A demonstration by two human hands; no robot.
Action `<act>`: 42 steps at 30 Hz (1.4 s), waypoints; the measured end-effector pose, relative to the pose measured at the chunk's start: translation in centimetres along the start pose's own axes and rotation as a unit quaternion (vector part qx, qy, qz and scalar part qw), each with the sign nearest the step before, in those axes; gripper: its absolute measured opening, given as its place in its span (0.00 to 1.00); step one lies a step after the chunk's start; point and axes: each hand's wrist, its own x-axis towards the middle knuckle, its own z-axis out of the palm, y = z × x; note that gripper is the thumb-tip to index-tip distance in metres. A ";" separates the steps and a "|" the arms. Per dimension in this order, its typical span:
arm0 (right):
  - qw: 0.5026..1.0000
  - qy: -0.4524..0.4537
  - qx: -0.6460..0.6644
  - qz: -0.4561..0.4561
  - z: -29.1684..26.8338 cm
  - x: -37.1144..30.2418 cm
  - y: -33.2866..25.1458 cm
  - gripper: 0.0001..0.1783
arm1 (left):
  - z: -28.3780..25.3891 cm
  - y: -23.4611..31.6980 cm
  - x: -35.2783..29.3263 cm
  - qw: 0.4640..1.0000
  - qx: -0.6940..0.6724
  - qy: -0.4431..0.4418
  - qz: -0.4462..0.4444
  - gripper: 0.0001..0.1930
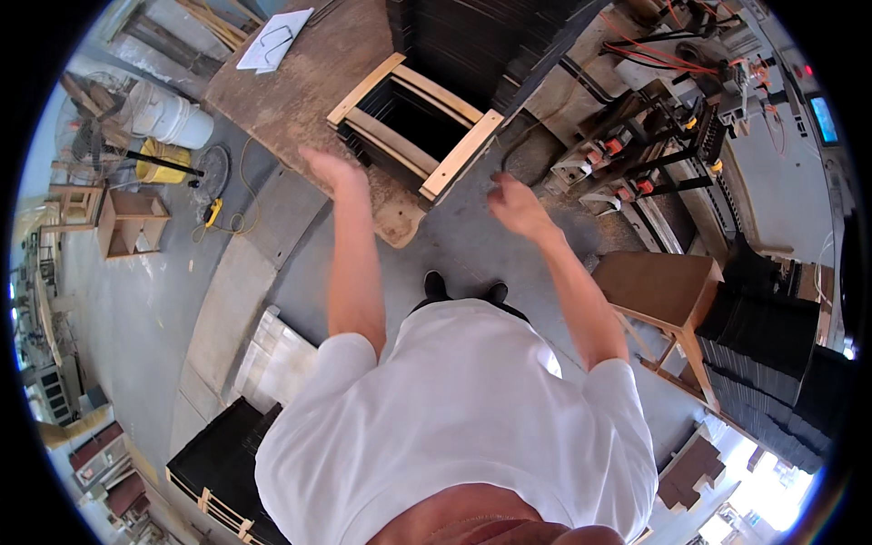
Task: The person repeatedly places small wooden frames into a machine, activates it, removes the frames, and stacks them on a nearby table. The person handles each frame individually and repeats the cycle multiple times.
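pale wood frame (427, 123) (bare, matt), dusty worktable (300, 82)

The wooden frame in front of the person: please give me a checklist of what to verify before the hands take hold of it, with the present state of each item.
1. Left hand free: ok, open and holding nothing.
2. Right hand free: cannot tell, fingers curled, perhaps around something thin.
3. Wooden frame within reach: ok, both hands hover just before its near edge.
4. Frame resting steadily: cannot tell, it lies on the brown board, its underside hidden.
5. Stack of black sheets clear of the frame: not ok, it stands right behind it.
6. Footing: ok, both shoes stand on bare floor.
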 end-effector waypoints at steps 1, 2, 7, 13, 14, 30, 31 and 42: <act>0.999 -0.001 0.051 -0.001 -0.1 -1.2 1.6 0.24 | -1.9 -2.9 1.0 0.999 0.000 -0.005 0.051 0.36; 0.995 -0.005 0.091 0.038 0.0 -2.5 3.7 0.25 | -2.9 -4.8 1.5 0.995 0.005 -0.011 0.098 0.35; 0.953 -0.016 0.225 0.201 0.2 -10.3 12.2 0.28 | -0.7 -8.0 0.8 0.972 0.151 0.084 0.158 0.33; 0.964 0.015 0.186 0.192 -4.9 -15.6 20.6 0.27 | -3.0 -9.3 5.2 0.751 0.618 0.089 0.216 0.30; 0.977 0.055 0.086 0.187 -6.9 -16.9 21.6 0.27 | -2.4 -10.7 3.3 0.552 0.802 0.026 0.228 0.30; 0.733 0.397 -0.322 0.449 -58.5 -50.0 27.9 0.16 | -6.5 -35.3 -29.3 0.596 0.584 -0.534 0.134 0.10; 0.761 0.408 -0.287 0.415 -59.5 -51.3 29.5 0.15 | -4.0 -38.7 -28.8 0.627 0.573 -0.517 0.103 0.11; 0.696 0.593 -0.212 0.347 -57.7 -47.3 22.3 0.19 | 43.6 -56.5 -49.6 0.729 0.226 -0.623 -0.168 0.15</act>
